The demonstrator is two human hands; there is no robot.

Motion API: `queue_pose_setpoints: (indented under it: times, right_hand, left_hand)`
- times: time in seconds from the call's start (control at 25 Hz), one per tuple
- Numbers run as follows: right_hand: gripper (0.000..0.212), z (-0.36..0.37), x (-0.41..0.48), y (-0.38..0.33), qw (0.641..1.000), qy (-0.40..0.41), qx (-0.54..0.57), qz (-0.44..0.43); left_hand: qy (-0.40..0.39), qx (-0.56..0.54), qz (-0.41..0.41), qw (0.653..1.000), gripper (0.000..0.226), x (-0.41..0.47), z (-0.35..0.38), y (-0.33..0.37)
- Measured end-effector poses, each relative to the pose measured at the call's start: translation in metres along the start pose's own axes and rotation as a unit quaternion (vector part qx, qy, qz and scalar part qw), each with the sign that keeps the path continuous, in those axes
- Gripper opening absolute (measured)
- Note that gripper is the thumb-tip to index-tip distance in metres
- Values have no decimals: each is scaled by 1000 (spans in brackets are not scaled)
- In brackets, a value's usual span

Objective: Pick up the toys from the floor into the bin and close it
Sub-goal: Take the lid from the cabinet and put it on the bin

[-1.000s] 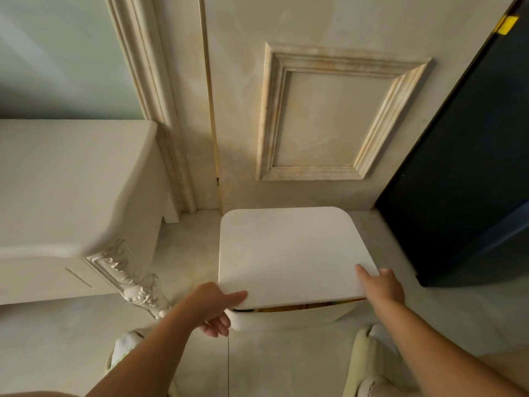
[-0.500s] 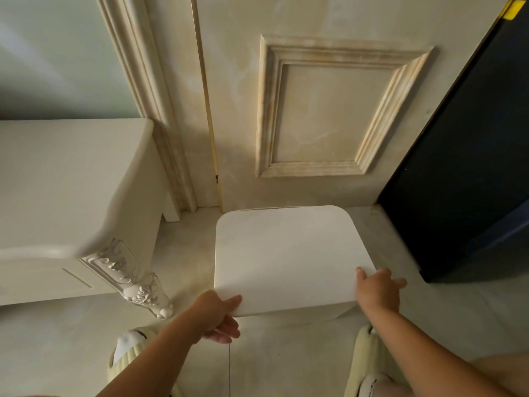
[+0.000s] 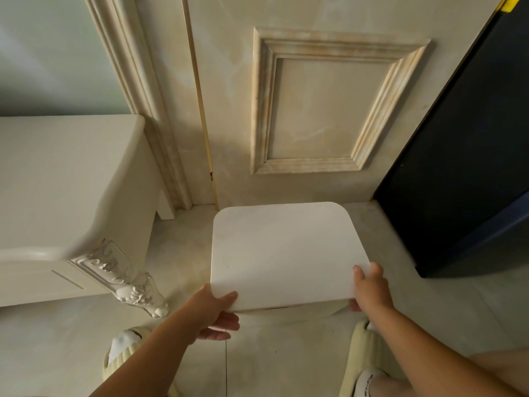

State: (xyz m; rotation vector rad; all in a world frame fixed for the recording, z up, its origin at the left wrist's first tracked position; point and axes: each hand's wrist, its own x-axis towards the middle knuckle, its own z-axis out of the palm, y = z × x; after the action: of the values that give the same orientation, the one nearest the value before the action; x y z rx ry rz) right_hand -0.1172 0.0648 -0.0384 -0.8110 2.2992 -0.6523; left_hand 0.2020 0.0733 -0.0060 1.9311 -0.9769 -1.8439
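Now both hands' fingers (image 3: 220, 325) grip the lid's (image 3: 286, 253) near corners.

No legible text, brand, number or sign anywhere in head view. White sock (image 3: 363, 383) at lower right carries small dark marking, too small and blurred to read. Yellow tag (image 3: 510, 2) at top right corner on dark panel edge: blank as far as visible, cut off by frame. Carved relief on cabinet leg (image 3: 126, 277): ornament only, no lettering. White lid (image 3: 286, 253): plain, no label.
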Motion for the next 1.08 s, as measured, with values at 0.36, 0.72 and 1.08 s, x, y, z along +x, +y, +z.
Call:
queue_pose_setpoints:
  times: [0.36,0.72,1.08]
  right_hand:
    - [52,3,-7,-2,1000,4,30,1]
    - [54,12,-3,-10,999,36,-2,-8]
    - [48,34,22,-40,995,29,-47,-86]
  left_hand:
    - [65,34,40,996,30,5,7,-11]
    - [147,31,-3,989,57,23,36,-11]
    - [164,0,26,986,62,63,14,29]
